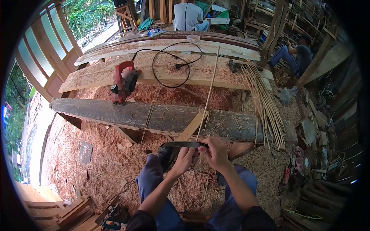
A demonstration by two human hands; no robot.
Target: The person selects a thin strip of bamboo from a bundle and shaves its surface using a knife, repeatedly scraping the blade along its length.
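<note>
Pale, thin wood is making up the stick [210, 88], which is slanting across the middle of the dark surface [169, 118], passing over its near edge towards the person. The left hand [184, 161] is gripping its lower end, the fingers pinching it just under the blade. The right hand [216, 154] is holding a knife [179, 144], its fingers closing around the handle, while the blade is pointing left and crossing the stick; whether it is cutting in, one cannot tell.

Beside the stick, a light board [189, 131] is leaning over the near edge. A bundle of sticks [266, 104] is lying over the right end, its tips hanging past the near edge. Left of the middle, thin strips [153, 109] are crossing from the far edge to the near one.

Near the far edge, towards the left corner, a red planer [124, 82] is standing; any lettering on it is being lost at this size. Its black cable [153, 69] is looping over a wide plank [96, 77] behind. Shavings [111, 169] are covering the floor. Further back, a person in a white shirt [186, 17] is sitting, and another person [303, 57] is sitting at the right.
</note>
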